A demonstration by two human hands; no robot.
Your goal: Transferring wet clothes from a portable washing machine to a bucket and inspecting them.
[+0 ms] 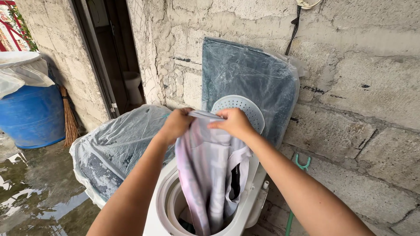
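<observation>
My left hand [176, 124] and my right hand [234, 122] both grip the top edge of a pale pink and white garment [205, 175]. The garment hangs straight down between my forearms. Its lower end drops into the round tub of a white washing machine [159, 209]. A dark strip shows on the garment's right side. The machine's dark lid [245, 74], wrapped in clear plastic, stands open against the wall behind my hands. A white perforated inner disc [245, 107] rests against that lid.
A second plastic-covered lid [118, 144] slopes to the left of the tub. A blue barrel [33, 116] and a straw broom [69, 118] stand at the far left on wet ground [30, 192]. A block wall [363, 87] runs close on the right, an open doorway [118, 52] behind.
</observation>
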